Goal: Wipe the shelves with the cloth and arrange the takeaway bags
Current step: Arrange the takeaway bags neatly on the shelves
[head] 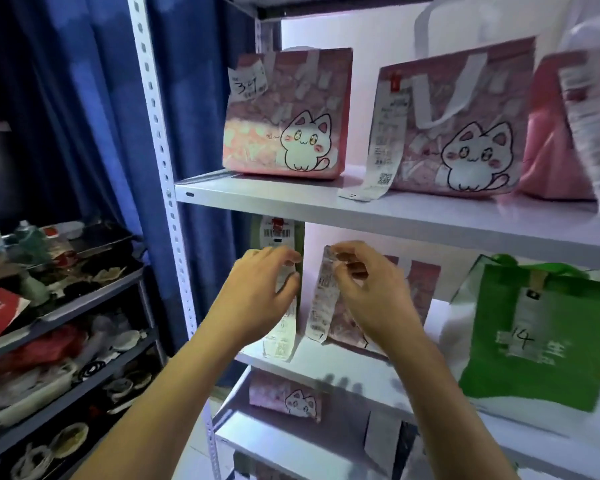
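My left hand (260, 289) reaches to the middle shelf (343, 368) and pinches the long receipt (280, 337) that hangs from an olive-green bag (257, 232). My right hand (364, 289) pinches the top of a second receipt (324, 306) on a pink bag (420, 289), which it mostly hides. A green takeaway bag (534, 341) marked 14 stands to the right. On the upper shelf (291, 202) stand two pink cat bags (284, 112) (465, 126) and a third pink bag (548, 161). No cloth is in view.
A small pink cat bag (288, 396) sits on the lower shelf. The rack's white perforated post (160, 133) stands left of my arms, with a blue curtain (94, 133) behind it. Further left, a grey rack (66, 306) holds cluttered dishes and packets.
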{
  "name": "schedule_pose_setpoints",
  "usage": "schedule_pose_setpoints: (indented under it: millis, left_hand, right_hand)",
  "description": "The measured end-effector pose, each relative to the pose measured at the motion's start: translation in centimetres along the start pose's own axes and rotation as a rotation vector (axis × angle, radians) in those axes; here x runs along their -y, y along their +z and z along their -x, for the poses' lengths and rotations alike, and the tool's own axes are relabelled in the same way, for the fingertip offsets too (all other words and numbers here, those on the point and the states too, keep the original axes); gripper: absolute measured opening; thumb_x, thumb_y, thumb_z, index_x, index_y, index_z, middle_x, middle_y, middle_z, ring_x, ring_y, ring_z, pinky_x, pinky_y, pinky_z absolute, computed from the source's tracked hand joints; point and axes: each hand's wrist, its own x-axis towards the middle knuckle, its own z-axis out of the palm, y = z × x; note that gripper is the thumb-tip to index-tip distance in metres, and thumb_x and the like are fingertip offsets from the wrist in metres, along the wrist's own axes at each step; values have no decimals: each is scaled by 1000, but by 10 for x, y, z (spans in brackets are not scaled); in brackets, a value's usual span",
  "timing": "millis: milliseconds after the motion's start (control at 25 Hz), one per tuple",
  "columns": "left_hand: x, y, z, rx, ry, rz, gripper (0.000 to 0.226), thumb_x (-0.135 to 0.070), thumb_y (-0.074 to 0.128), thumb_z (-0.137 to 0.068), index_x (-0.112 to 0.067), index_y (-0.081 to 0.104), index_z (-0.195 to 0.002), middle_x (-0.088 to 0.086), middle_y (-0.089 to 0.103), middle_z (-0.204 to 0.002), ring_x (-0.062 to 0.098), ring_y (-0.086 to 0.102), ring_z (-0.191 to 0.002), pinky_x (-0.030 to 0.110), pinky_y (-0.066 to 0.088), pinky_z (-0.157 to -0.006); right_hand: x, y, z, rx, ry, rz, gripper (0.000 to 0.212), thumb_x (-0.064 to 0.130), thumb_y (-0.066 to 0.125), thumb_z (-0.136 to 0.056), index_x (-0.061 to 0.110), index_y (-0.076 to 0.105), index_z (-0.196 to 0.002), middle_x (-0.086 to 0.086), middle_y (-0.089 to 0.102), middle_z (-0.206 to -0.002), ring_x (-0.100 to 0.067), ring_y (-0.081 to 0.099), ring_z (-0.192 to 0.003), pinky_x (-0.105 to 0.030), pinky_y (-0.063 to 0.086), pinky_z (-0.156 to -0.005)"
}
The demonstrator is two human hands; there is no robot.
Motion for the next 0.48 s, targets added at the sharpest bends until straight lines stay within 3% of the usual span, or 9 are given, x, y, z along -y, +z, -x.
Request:
schedule_pose_setpoints:
  millis: [200, 480]
  left_hand:
    - [14, -31, -39, -44, 120, 49, 26, -33, 50, -99, -29, 57, -124, -12, 63, -123, 16, 51, -114, 38, 41, -101]
    - [53, -67, -69, -78, 205, 69, 26, -34, 49, -99, -26, 57, -123, -9, 63, -117, 14, 48, -108, 37, 41, -97]
  right_hand:
    - [37, -2, -31, -112, -63, 36, 23, 29, 60, -98, 33, 65, -120, 20, 67, -106, 9, 61, -95, -13, 49, -81]
    - [83, 14, -62, -185, -93, 120, 22, 26, 61, -98, 26, 68, -119, 17, 68, -105, 9, 62, -93, -13, 49, -82]
